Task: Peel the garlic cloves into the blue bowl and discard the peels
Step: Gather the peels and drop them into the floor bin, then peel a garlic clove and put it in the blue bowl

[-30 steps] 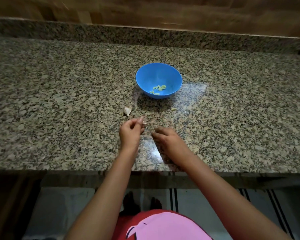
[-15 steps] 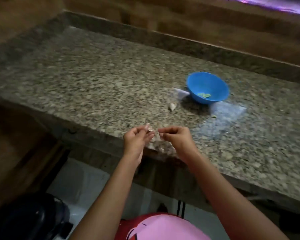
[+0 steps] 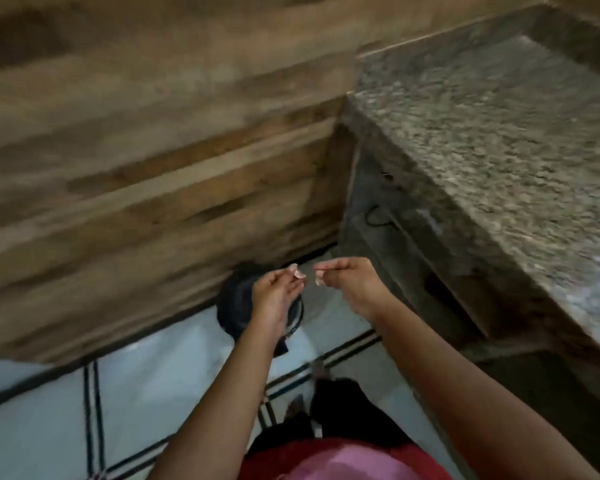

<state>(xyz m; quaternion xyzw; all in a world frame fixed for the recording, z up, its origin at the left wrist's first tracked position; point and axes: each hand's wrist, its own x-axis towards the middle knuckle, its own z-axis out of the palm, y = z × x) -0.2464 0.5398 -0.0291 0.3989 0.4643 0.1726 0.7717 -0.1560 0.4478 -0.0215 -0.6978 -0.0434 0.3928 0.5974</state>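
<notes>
Just below the middle of the frame, the left hand [image 3: 277, 293] is pinching a pale pinkish garlic piece [image 3: 296, 271] between thumb and fingertips. The blur is hiding whether it is a clove or only skin. Just right of it and not touching, the right hand [image 3: 347, 285] is pinching a smaller peel scrap [image 3: 319, 280], which is dangling under its curled fingers. Both hands are hovering over a black bin [image 3: 234, 306], a round dark container sitting on the floor at the foot of the wall. The left hand is covering most of its mouth. The blue bowl is not showing anywhere in this view.

By my reading, the discarding step is going on, with the peels being held over the bin rather than worked on. The next move is calling for the fingers to part right over the opening. Skin this papery and light may be drifting sideways or clinging to fingertips, so a rub of thumb against finger may be needed. If the left piece is a clove, it is belonging in the bowl instead.

Around this, the speckled granite countertop [image 3: 499, 150] is filling the upper right, hard and glossy with a thick squared edge. Wood-grain wall planks [image 3: 136, 150] are covering the upper left, and pale floor tiles [image 3: 146, 375] with dark lines are running along the lower left.
</notes>
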